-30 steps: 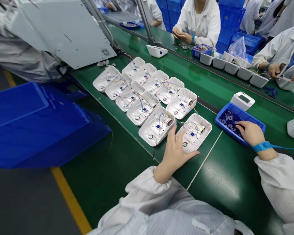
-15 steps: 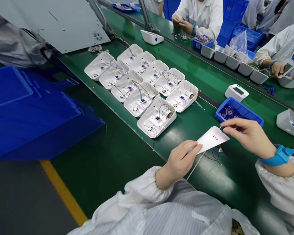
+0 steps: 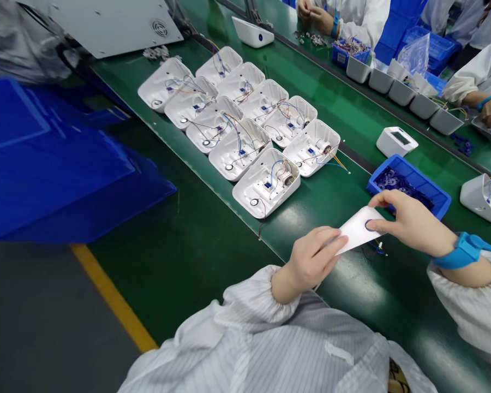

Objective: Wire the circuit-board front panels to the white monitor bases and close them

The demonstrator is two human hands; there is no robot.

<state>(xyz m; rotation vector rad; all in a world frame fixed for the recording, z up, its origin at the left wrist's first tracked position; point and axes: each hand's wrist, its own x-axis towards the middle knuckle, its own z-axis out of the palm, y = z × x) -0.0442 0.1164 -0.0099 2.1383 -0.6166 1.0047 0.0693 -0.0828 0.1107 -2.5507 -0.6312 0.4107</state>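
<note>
My left hand [image 3: 311, 262] grips the near end of a white plastic housing [image 3: 358, 229] above the green bench. At its far end my right hand [image 3: 411, 221] has its thumb on a small round dark blue piece [image 3: 369, 224] against the housing's face, with the fingers behind the edge. Thin wires with a small connector [image 3: 379, 248] hang below the housing. Several white shells [image 3: 265, 183] with wires and small parts inside lie in two rows to the left. Just beyond my right hand is a blue bin [image 3: 437, 199] of dark blue parts.
A white unit with a screen [image 3: 396, 143] stands behind the bin, another white housing [image 3: 483, 199] to the right. Across the bench are white shells [image 3: 421, 103], a small blue bin [image 3: 349, 53] and people's hands. A grey metal panel [image 3: 118, 24] overhangs the back left.
The round dark blue piece now covers the housing's small slots, under my right thumb. My right hand has moved over the housing's face. The whole view has shifted a little.
</note>
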